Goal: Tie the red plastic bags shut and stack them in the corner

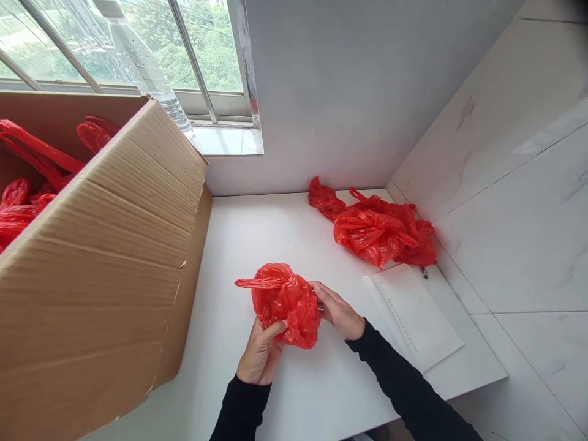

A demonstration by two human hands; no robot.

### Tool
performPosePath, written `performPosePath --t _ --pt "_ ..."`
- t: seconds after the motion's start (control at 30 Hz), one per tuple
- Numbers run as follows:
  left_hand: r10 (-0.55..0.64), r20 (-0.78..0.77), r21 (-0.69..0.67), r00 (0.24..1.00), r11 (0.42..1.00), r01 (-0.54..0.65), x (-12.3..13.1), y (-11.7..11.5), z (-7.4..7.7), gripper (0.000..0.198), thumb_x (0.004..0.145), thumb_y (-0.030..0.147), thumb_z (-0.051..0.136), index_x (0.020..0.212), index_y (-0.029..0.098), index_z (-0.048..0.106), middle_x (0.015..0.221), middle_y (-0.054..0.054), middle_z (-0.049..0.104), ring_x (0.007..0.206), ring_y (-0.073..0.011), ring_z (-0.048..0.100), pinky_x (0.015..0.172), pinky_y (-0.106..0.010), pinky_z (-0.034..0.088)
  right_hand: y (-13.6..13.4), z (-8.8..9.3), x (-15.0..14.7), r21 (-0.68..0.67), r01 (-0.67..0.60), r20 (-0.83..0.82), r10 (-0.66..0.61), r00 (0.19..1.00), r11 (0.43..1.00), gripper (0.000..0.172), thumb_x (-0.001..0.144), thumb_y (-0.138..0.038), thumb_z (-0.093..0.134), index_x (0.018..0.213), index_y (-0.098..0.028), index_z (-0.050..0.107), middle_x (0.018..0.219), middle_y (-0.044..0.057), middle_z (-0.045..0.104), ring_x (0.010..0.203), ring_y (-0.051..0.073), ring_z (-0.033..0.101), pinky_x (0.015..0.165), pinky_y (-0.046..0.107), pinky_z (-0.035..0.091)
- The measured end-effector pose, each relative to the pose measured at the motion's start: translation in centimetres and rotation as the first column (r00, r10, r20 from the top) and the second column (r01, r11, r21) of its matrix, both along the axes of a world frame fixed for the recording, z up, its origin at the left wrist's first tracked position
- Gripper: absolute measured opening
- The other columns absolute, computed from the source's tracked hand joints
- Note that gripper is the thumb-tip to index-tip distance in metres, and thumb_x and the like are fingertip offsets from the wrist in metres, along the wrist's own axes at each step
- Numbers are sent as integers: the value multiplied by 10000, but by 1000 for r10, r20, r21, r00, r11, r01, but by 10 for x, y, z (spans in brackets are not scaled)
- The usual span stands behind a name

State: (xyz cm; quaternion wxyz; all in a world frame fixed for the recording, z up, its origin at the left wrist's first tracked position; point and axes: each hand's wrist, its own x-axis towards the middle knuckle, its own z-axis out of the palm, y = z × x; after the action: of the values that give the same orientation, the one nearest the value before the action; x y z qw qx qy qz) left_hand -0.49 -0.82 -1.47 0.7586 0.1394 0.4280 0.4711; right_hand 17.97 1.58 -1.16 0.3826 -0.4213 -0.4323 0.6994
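Observation:
A crumpled red plastic bag (294, 303) is held between my two hands above the white table, its twisted handle end sticking out to the left. My left hand (263, 352) grips it from below, thumb pressed on its front. On its right side my right hand (337, 310) is closed on the bag's edge, with the fingertips partly hidden behind it. More red plastic bags (381, 229) lie bunched together at the back right of the table.
A large cardboard box (101, 275) with red bags inside stands on the left. White paper sheets (418, 315) and a small dark object (424, 273) lie at right. A clear water bottle (147, 70) is on the windowsill (225, 141). Tiled wall (514, 202) bounds the table's right side.

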Motion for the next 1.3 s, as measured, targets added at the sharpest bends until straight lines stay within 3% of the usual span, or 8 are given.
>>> performPosePath --t 0.1,0.27,0.43,0.67,0.8,0.93,1.03,1.3 --pt "2 -14 20 1000 1000 -2 -1 -1 -2 789 700 174 791 1423 293 495 1270 -88 678 1121 -322 656 950 -410 535 1 -4 0 61 -84 -16 85 996 995 471 913 -547 600 1269 -240 573 1163 68 657 1030 207 631 929 377 498" --pt "14 -29 28 999 1000 -13 3 -1 1 718 757 253 777 1413 312 489 1300 -77 659 1146 -312 644 965 -400 527 0 -7 -1 69 14 35 -17 999 998 468 835 -429 741 1236 -240 591 1181 73 657 1083 220 621 979 391 477" --pt "37 -53 52 998 998 -34 8 1 5 733 743 253 795 1399 318 475 1339 -76 622 1210 -312 601 975 -393 515 2 -3 -3 33 4 -55 -2 999 999 366 918 -502 617 1166 -234 627 1082 49 677 995 201 636 947 375 485" --pt "118 -351 222 929 974 -40 11 3 2 841 680 287 847 1405 310 420 1301 -97 594 1221 -323 566 990 -408 474 3 -8 1 55 -108 -94 113 989 993 316 909 -424 662 1134 -204 630 1049 43 670 972 185 631 928 350 471" --pt "286 -646 305 708 947 -105 17 -10 3 834 772 338 768 1472 364 314 1430 -100 439 1268 -305 498 979 -419 460 5 -11 2 -1 40 -74 -40 996 999 276 859 -372 731 1031 -191 613 949 13 662 850 151 619 815 298 475" --pt "252 -879 380 406 883 275 24 -23 -1 579 797 381 723 1321 268 504 1251 -110 546 1123 -323 544 941 -496 467 5 -8 -4 -25 125 -38 -126 991 992 299 853 -396 732 1015 -188 590 935 17 666 846 155 615 807 297 479" --pt "154 -879 347 452 857 382 27 -22 -4 490 879 376 622 1329 249 475 1202 -95 590 1069 -277 589 904 -460 504 3 -4 -7 -4 80 -67 -80 995 997 338 876 -417 697 1109 -197 588 970 25 657 870 160 604 815 303 487" --pt "23 -695 259 718 940 220 10 -12 -2 422 917 475 584 1290 287 523 1270 -47 627 1156 -233 590 983 -380 487 5 -11 -3 93 85 144 -98 985 992 273 881 -412 678 1006 -179 608 838 -12 603 717 122 524 692 271 458"
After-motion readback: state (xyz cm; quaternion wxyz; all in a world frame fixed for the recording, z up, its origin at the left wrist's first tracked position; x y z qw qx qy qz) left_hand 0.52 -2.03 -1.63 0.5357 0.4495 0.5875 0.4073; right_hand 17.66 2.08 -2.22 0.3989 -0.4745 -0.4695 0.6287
